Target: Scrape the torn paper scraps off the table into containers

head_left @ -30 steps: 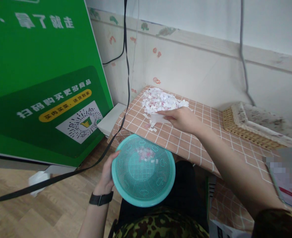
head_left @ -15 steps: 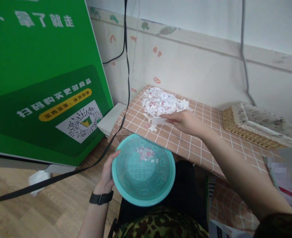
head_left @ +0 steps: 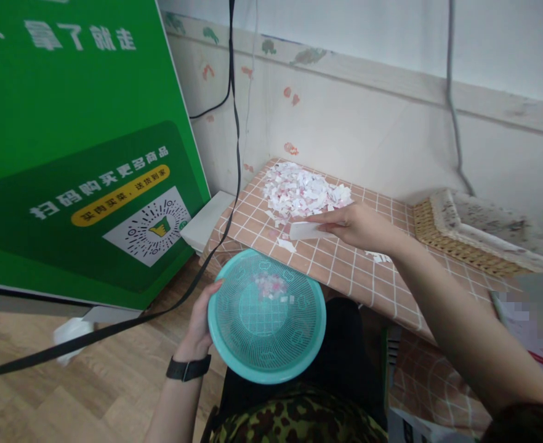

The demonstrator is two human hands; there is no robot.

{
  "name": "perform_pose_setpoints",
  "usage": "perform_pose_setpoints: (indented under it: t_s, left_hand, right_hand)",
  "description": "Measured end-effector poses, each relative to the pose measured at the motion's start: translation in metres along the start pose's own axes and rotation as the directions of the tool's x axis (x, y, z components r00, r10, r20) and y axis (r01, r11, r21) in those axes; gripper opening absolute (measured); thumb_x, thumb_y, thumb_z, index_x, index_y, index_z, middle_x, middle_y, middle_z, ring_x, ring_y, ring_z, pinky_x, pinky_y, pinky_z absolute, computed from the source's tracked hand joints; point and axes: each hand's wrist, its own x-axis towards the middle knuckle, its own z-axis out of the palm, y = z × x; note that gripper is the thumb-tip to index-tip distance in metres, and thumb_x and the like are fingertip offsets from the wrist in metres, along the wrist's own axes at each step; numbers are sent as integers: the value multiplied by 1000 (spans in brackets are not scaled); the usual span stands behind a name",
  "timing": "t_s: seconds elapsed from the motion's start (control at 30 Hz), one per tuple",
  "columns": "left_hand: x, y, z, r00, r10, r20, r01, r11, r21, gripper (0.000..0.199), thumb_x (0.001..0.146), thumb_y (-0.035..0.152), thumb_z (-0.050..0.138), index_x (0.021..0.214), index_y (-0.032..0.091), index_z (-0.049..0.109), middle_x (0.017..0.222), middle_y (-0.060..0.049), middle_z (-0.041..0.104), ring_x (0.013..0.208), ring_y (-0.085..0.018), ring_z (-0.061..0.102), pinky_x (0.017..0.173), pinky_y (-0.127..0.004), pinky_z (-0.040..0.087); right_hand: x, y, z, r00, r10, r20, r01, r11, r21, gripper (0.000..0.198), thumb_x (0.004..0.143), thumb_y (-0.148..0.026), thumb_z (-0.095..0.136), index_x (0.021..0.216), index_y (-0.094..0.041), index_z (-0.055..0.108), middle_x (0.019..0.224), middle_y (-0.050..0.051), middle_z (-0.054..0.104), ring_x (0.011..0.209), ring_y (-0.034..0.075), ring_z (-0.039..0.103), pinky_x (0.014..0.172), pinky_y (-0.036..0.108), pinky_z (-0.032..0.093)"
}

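At the checkered table [head_left: 345, 261], right fingers [head_left: 331, 216] pinch a white card [head_left: 305, 231]; left fingers [head_left: 212, 288] grip a colander [head_left: 271, 375].

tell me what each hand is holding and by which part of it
The left hand holds the teal basket by the left side of its rim; the right hand pinches a flat white piece at its right end.

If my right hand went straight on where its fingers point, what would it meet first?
Likely the paper scraps, just past the white card your right hand holds, though depth is hard to judge.
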Motion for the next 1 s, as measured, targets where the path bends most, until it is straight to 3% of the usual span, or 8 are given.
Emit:
perform_pose_setpoints:
  t_s: [0.17,0.3,0.4,0.57,0.8,1.0]
  left_hand:
    - [3,-2,-3,999,-33,-25,31,998,-57,23,64,30,82,79,14,74,70,-2,73,60,-18,66,63,-30,53]
    - [6,-4,-6,999,-33,-13,32,997,-64,23,66,30,81,81,14,74,70,-3,73,59,-18,65,62,-29,53]
    - [5,-4,-6,999,-33,2,33,997,-75,20,68,29,80,81,14,74,69,-2,72,58,-16,64,62,-28,52]
    - [2,0,-2,999,-32,1,32,998,-58,18,68,29,80,77,14,75,71,-4,74,58,-18,65,61,-29,54]
    - [5,-2,-3,999,-32,22,34,996,-78,20,68,27,81,81,14,75,71,-4,74,58,-17,65,60,-27,55]
    - [8,-3,-9,998,-57,-1,57,993,-106,20,67,26,81,80,13,73,71,-3,73,58,-17,66,59,-27,56]
  right_hand:
    - [-19,-42,18,990,40,-133,-72,968,-239,45,95,-23,49,139,-23,58,91,7,78,63,17,66,59,29,44]
    - [-38,-99,63,994,-101,-48,82,947,-312,54,96,-14,38,150,-16,43,135,16,62,89,24,71,64,35,52]
    - [-37,-123,91,996,-88,0,84,948,-306,53,99,-17,33,151,-17,40,139,20,57,96,29,70,67,42,57]
    - [-21,-127,109,1000,5,7,-3,935,-355,54,98,-16,27,151,-14,39,143,24,50,98,35,70,62,48,59]
    - [-6,-127,110,989,149,-18,-144,907,-395,55,97,-13,28,151,-10,36,143,29,49,90,32,71,59,44,60]
    - [-15,-124,104,955,292,-42,-277,838,-469,56,95,-9,31,151,-7,34,144,29,48,88,29,71,60,41,59]
